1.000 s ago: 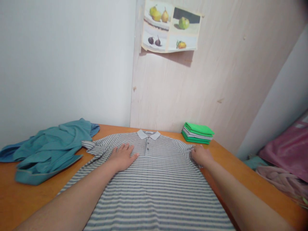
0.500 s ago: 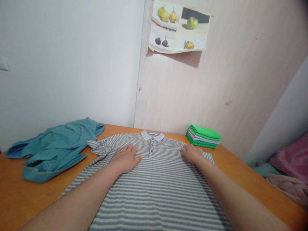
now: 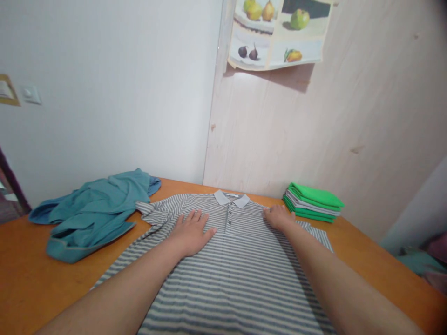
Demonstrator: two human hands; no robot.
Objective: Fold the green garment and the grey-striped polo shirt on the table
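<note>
A grey and white striped polo shirt [image 3: 240, 270] lies face up on the orange wooden table [image 3: 28, 279], its collar pointing to the wall. My left hand [image 3: 192, 230] rests flat on the shirt's chest left of the buttons, fingers stretched out. My right hand [image 3: 277, 217] lies on the shirt's right shoulder near the collar, fingers curled down onto the cloth; whether it pinches the fabric I cannot see. The shirt's left sleeve [image 3: 152, 211] is rumpled.
A crumpled teal shirt [image 3: 94, 211] lies at the table's left. A small stack of folded green and grey clothes [image 3: 312, 202] sits at the back right by the wood-panel wall. A fruit poster [image 3: 279, 32] hangs above. The table's right edge drops off beyond the shirt.
My right hand slid left along the shirt, from the right sleeve to the shoulder near the collar. My left hand stayed flat on the chest. The camera turned left.
</note>
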